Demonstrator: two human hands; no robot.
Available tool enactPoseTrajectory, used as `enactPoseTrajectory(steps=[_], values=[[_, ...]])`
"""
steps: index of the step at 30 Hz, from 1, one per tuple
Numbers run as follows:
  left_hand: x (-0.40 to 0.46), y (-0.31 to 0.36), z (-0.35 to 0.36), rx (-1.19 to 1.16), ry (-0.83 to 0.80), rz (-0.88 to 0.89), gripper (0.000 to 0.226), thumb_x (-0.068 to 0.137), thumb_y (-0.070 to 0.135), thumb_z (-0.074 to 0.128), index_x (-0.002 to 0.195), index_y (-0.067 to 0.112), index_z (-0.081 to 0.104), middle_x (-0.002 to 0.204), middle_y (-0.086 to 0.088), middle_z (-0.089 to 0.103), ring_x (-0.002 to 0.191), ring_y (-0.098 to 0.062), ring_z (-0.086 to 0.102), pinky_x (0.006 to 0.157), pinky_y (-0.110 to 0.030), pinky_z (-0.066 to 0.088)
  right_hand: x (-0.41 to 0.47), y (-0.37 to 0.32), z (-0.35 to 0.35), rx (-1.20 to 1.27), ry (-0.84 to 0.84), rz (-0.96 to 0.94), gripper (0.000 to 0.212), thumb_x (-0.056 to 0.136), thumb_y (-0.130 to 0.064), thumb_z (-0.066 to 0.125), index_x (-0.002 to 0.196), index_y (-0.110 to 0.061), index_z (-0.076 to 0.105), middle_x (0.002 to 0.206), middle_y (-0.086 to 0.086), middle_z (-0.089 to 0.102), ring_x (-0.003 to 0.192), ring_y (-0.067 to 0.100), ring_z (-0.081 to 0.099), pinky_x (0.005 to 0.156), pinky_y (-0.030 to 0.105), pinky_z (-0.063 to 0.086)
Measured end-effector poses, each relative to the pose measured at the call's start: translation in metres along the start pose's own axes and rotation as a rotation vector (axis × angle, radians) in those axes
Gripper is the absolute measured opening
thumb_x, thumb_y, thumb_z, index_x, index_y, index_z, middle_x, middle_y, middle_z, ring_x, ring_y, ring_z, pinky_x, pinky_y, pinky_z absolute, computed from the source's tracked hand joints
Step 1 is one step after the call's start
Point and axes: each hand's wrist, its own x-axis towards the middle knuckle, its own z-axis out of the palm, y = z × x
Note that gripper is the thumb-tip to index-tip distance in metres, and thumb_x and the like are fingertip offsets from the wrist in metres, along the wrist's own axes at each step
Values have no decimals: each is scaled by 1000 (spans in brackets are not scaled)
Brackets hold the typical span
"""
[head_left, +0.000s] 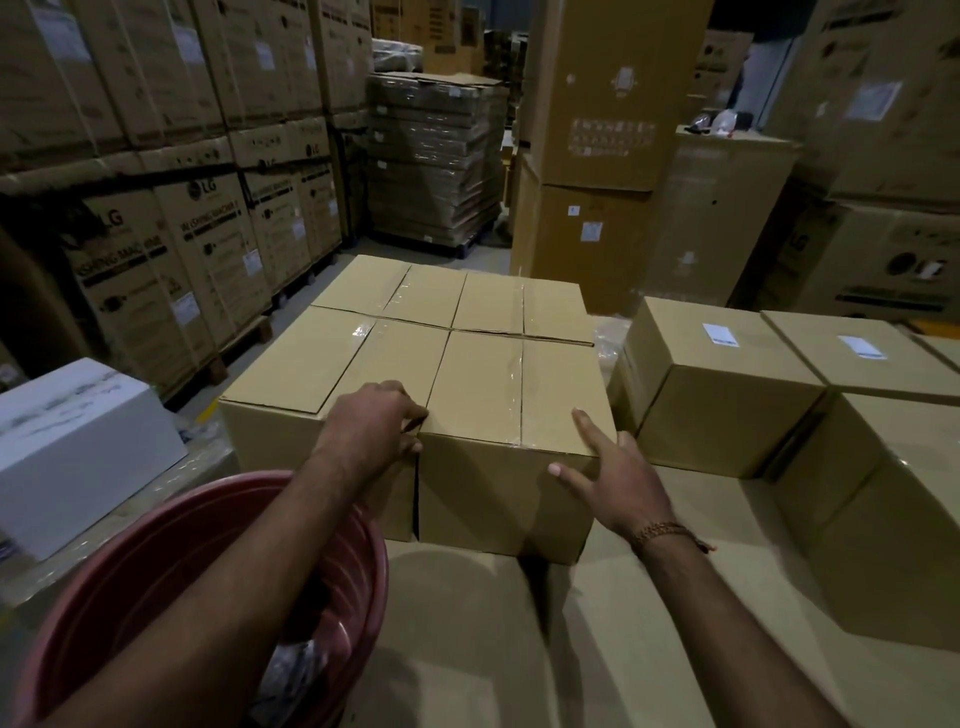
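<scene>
Scene: in a dim warehouse aisle, a person works at a block of four taped boxes (452, 312), set two by two at the centre of the frame on a flat cardboard surface (467, 623)
Box in hand: the near right box (488, 384) sits at the front of the block, lower centre, its left side close against the near left box (311, 374), with a dark slit between them
Left grip: the left grip (374, 423) is curled over the top front edge at that slit, fingertips hooked on the near right box's left corner
Right grip: the right grip (615, 480) is released, fingers straight and spread, touching the same box's front right corner; a beaded bracelet (662, 532) circles the wrist
Lower left: a red tub (156, 571) lies under the left forearm, with a white box (78, 447) beyond it
Right: labelled boxes (727, 415) stand just beside the block
Background: washing-machine cartons (171, 249) are stacked at upper left, a wrapped pallet (436, 166) stands at upper centre, and tall plain cartons (608, 104) rise to its right
</scene>
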Motion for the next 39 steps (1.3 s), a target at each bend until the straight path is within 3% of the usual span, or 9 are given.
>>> enactPoseTrajectory(steps=[3, 6, 9, 11, 14, 19, 26, 32, 39], values=[[-2, 3, -1, 17, 0, -1, 46, 88, 40, 80, 132, 36, 69, 128, 8, 63, 109, -14, 61, 87, -35, 55, -1, 0, -1, -14, -14, -17, 93, 89, -70, 66, 162, -55, 10, 140, 9, 46, 119, 25, 56, 95, 41, 57], [-4, 7, -4, 65, -22, 9, 45, 89, 41, 79, 132, 35, 69, 129, 7, 63, 108, -14, 62, 90, -37, 55, -3, -1, -6, -23, -61, -22, 105, 87, -68, 71, 163, -54, -1, 156, 16, 40, 136, 33, 51, 105, 49, 55], [-7, 16, -11, 184, -63, 28, 44, 86, 48, 79, 125, 32, 65, 128, 4, 64, 113, -17, 63, 109, -45, 41, -7, -2, -16, 79, -87, 11, 125, 83, -66, 77, 163, -46, -16, 170, 17, 25, 152, 39, 36, 115, 55, 43], [-8, 27, -18, 233, -53, 35, 55, 86, 52, 78, 133, 30, 59, 134, 2, 63, 123, -20, 60, 118, -50, 30, -10, 1, -22, 157, -54, 42, 129, 81, -71, 76, 164, -42, -18, 174, 13, 16, 155, 39, 31, 116, 56, 41], [-11, 52, -31, 230, 18, 69, 66, 88, 54, 74, 146, 31, 52, 143, 0, 60, 129, -22, 57, 115, -49, 35, -20, 10, -26, 186, 8, 23, 122, 81, -79, 68, 166, -40, -10, 175, 8, 15, 154, 36, 32, 116, 57, 43], [-26, 112, -41, 57, 73, 97, 64, 93, 56, 69, 149, 31, 52, 146, 2, 57, 128, -22, 57, 102, -47, 52, -48, 30, -44, 135, 86, -3, 100, 91, -79, 52, 168, -32, 8, 171, 6, 24, 153, 28, 33, 118, 51, 42], [-52, 205, -24, -132, 98, 140, 56, 94, 59, 65, 144, 32, 58, 144, 5, 60, 126, -17, 58, 99, -42, 54, -96, 84, -89, 14, 174, -85, 71, 99, -72, 41, 154, -27, 48, 153, 0, 49, 140, 19, 45, 112, 41, 46], [-63, 266, 0, -279, 107, 208, 55, 96, 53, 65, 146, 32, 55, 145, 6, 58, 127, -16, 56, 100, -40, 53, -117, 131, -127, -33, 235, -59, 58, 102, -65, 46, 145, -28, 56, 143, -5, 54, 132, 16, 51, 105, 38, 49], [-26, 300, 18, -356, 76, 278, 63, 95, 47, 69, 152, 27, 48, 144, 2, 58, 128, -20, 56, 104, -41, 51, -107, 163, -159, -74, 272, 22, 53, 103, -55, 54, 142, -20, 60, 139, 1, 58, 130, 23, 54, 106, 41, 48]])
